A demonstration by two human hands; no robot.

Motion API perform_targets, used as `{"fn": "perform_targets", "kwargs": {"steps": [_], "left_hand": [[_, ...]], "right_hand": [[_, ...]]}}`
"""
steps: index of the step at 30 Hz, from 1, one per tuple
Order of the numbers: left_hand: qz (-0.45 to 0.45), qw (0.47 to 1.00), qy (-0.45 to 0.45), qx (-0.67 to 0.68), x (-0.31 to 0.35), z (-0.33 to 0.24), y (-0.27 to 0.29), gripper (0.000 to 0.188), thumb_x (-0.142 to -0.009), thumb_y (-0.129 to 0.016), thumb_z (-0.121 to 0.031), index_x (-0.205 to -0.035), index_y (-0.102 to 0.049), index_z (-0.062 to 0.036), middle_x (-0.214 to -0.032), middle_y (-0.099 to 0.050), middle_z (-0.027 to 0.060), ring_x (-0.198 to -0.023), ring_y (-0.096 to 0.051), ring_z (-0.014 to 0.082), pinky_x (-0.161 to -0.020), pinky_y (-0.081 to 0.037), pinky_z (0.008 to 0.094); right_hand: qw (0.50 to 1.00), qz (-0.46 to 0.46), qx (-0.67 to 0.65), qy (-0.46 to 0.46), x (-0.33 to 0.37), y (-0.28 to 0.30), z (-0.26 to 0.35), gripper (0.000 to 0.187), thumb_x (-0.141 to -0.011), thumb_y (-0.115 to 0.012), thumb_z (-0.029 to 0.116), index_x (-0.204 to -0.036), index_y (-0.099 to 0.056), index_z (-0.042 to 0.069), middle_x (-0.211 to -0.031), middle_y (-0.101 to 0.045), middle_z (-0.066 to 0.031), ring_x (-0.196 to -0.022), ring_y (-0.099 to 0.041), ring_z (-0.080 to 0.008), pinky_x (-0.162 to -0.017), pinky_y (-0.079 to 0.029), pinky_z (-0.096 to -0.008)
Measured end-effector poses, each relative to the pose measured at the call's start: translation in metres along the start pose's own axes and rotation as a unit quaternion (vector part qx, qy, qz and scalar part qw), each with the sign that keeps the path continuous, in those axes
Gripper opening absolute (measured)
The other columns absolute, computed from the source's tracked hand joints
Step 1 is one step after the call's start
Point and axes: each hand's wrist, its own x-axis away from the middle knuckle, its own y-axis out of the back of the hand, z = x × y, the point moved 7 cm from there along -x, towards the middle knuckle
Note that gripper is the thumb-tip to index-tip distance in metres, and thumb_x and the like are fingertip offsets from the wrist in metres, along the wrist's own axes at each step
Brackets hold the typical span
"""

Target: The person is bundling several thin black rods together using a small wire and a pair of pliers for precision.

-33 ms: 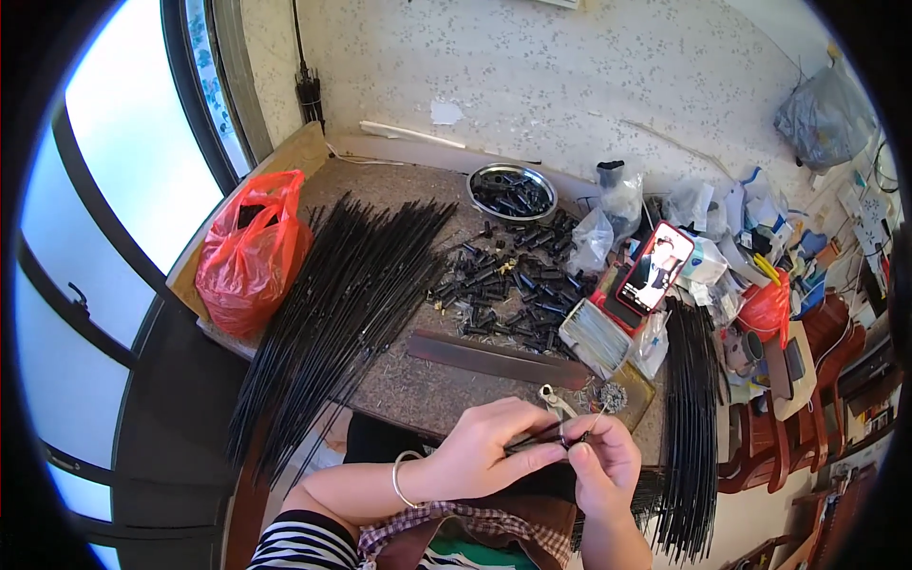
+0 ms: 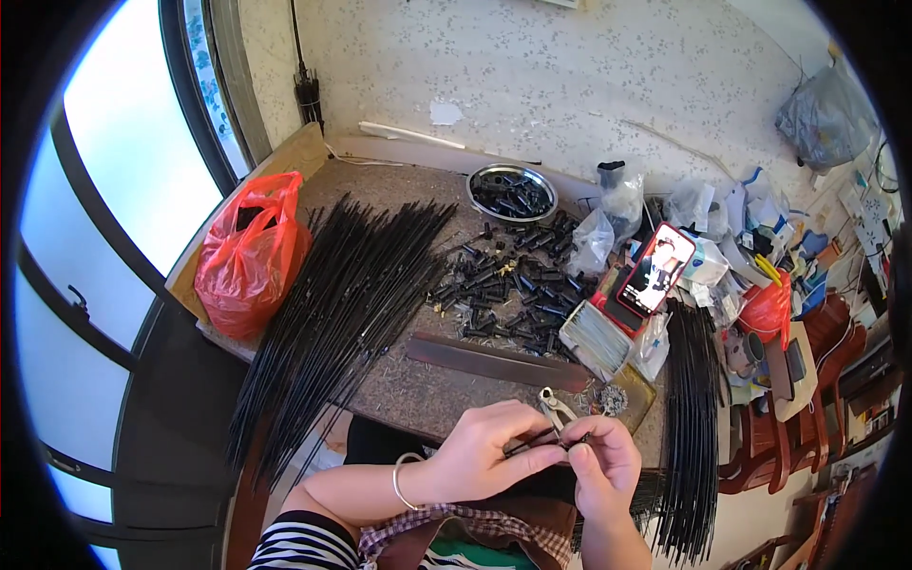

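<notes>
In front of my body, both hands are closed and meet fingertip to fingertip. Thin black rods (image 2: 532,441) pass through the grip of my left hand (image 2: 496,446). My right hand (image 2: 606,467) pinches a small black piece (image 2: 576,441) at the rods' end; its exact shape is mostly hidden by the fingers. Just beyond the fingertips are metal pliers (image 2: 551,403), jaws pointing away from me. Whether a finger touches their handles I cannot tell. A bangle circles my left wrist.
Black rods (image 2: 332,294) fan across the table's left; another bundle (image 2: 691,427) hangs over its right edge. Beyond lie a dark flat bar (image 2: 494,361), loose black parts (image 2: 518,294), a metal bowl (image 2: 472,201), a box of thin sticks (image 2: 594,339), a phone (image 2: 655,269) and a red bag (image 2: 249,275).
The thin pale wire that stood up from my right fingertips no longer shows. The pliers sit slightly differently beside the fingers. Both hands stay almost in place.
</notes>
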Motion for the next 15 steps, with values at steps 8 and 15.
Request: {"fn": "perform_targets", "kwargs": {"steps": [8,15], "left_hand": [[0.004,0.999,0.011,0.049,-0.028,0.034,0.001,0.012,-0.062,-0.059,-0.011,-0.065,-0.052,-0.0017,-0.058,-0.049,0.0082,-0.052,-0.048,0.0212,-0.048,-0.038,0.0263],[-0.086,0.874,0.043,-0.476,-0.092,0.204,0.080,0.010,-0.062,-0.047,-0.005,-0.066,-0.056,-0.0055,-0.068,-0.053,0.0099,-0.070,-0.049,0.0254,-0.062,-0.041,0.0321]], "right_hand": [[0.996,-0.089,0.010,0.007,-0.010,0.025,-0.017,0.011,-0.072,-0.047,0.006,-0.080,-0.041,0.000,-0.075,-0.050,-0.0081,-0.070,-0.047,-0.0102,-0.065,-0.038,-0.0203],[0.979,-0.183,-0.076,-0.050,-0.025,0.044,-0.034,0.010,-0.075,-0.044,0.007,-0.082,-0.045,0.000,-0.074,-0.050,-0.0045,-0.065,-0.048,-0.0095,-0.060,-0.039,-0.0208]]}}
